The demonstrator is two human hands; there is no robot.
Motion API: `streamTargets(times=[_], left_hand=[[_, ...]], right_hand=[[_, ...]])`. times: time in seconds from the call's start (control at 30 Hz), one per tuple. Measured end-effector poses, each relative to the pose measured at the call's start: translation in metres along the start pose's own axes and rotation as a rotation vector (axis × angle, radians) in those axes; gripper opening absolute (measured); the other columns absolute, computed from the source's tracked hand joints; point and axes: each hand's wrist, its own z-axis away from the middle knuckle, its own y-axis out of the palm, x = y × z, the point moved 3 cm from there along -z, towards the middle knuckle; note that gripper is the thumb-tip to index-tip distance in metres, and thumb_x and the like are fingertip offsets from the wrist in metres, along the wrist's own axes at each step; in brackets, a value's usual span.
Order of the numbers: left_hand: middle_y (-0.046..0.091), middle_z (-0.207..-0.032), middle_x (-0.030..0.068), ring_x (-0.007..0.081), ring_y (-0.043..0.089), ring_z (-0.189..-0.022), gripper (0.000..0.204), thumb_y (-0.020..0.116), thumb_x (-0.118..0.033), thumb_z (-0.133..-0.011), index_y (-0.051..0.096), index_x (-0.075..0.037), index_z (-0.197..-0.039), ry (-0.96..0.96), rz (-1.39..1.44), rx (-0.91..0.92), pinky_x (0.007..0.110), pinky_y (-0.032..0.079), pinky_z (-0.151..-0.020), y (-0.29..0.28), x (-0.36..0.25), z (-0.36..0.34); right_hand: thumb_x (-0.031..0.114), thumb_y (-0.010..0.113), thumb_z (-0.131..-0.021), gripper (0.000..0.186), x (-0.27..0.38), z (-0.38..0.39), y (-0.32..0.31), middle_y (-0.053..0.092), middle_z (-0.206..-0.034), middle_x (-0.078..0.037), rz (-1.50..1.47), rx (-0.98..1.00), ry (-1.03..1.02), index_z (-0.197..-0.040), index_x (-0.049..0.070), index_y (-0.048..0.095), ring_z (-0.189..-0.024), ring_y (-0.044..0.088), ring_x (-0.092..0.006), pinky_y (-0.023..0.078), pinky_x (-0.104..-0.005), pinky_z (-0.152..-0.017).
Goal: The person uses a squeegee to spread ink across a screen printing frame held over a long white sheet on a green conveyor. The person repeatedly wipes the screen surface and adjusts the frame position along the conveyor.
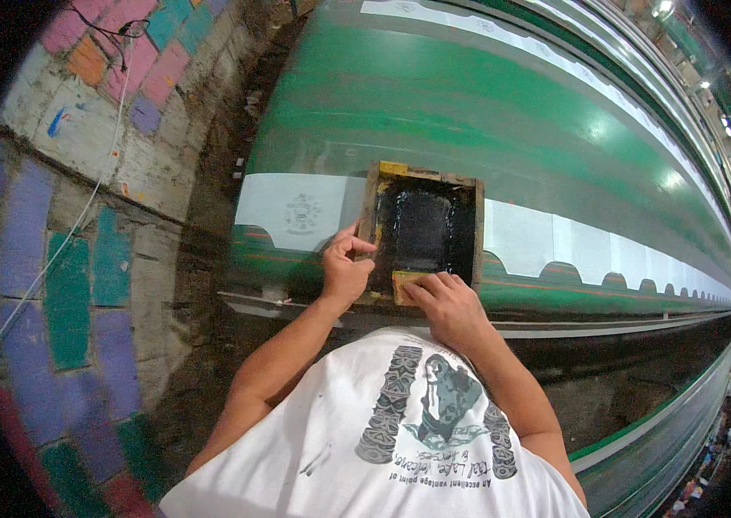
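A wooden screen-printing frame (pixel 478 220), smeared inside with wet black ink (pixel 422 226), lies over the row of white cloth pieces on the green table. My left hand (pixel 346 269) is closed on the frame's left side bar, fingers curled over it. Inside the near end of the frame, my right hand (pixel 450 302) grips a yellowish squeegee (pixel 401 287); its lower edge is hidden. Left of the frame lies a white cloth piece (pixel 275 207) with a grey printed emblem (pixel 301 212).
The long green table (pixel 365 86) stretches away to the right, with more white scalloped pieces (pixel 585 250) along its near edge and another white row (pixel 503 30) at the far side. A metal rail (pixel 572 328) follows the near edge. A painted block wall (pixel 63 259) with a hanging white cord stands at left.
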Motion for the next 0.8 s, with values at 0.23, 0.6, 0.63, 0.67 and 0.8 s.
streamTargets(times=[0.23, 0.6, 0.63, 0.67, 0.8], left_hand=[[0.063, -0.158, 0.0292, 0.0382, 0.059, -0.15, 0.019, 0.074, 0.005, -0.072, 0.078, -0.005, -0.087, -0.018, -0.058, -0.004, 0.042, 0.041, -0.127, 0.004, 0.002, 0.001], [0.062, -0.156, 0.0327, 0.0453, 0.056, -0.151, 0.017, 0.075, 0.006, -0.073, 0.075, -0.007, -0.084, 0.086, -0.038, 0.006, 0.051, 0.042, -0.125, 0.018, 0.005, 0.006], [0.06, -0.158, 0.033, 0.0459, 0.056, -0.15, 0.017, 0.074, 0.006, -0.074, 0.074, -0.008, -0.084, 0.102, -0.078, 0.011, 0.051, 0.041, -0.125, 0.019, 0.003, 0.007], [0.061, -0.157, 0.0329, 0.0462, 0.057, -0.147, 0.015, 0.074, 0.005, -0.075, 0.074, -0.007, -0.083, 0.12, -0.078, 0.006, 0.051, 0.043, -0.123, 0.02, 0.002, 0.008], [0.062, -0.154, 0.0327, 0.0471, 0.061, -0.139, 0.012, 0.072, 0.005, -0.076, 0.074, -0.007, -0.08, 0.159, -0.094, 0.002, 0.052, 0.045, -0.119, 0.011, 0.001, 0.004]], right_hand=[[-0.007, 0.068, -0.08, 0.055, -0.032, -0.047, -0.045, 0.075, -0.122, -0.014, -0.169, 0.261, 0.06, -0.13, 0.015, 0.079, -0.121, 0.069, -0.038, 0.057, -0.0481, -0.108], [-0.016, 0.058, -0.08, 0.064, -0.106, -0.127, -0.041, 0.075, -0.123, -0.022, -0.153, -0.084, 0.232, -0.135, 0.009, 0.077, -0.118, 0.07, -0.0475, 0.057, -0.0536, -0.104], [-0.016, 0.059, -0.077, 0.066, -0.111, -0.125, -0.035, 0.075, -0.122, -0.021, -0.117, -0.09, 0.242, -0.134, 0.01, 0.078, -0.117, 0.071, -0.0467, 0.058, -0.0532, -0.103], [-0.016, 0.06, -0.074, 0.068, -0.114, -0.122, -0.029, 0.074, -0.121, -0.019, -0.08, -0.097, 0.253, -0.133, 0.012, 0.079, -0.116, 0.072, -0.0459, 0.058, -0.0528, -0.103], [-0.013, 0.063, -0.076, 0.067, -0.083, -0.099, -0.005, 0.074, -0.12, -0.017, -0.01, -0.087, 0.168, -0.137, 0.013, 0.077, -0.116, 0.068, -0.0441, 0.056, -0.0528, -0.102]])
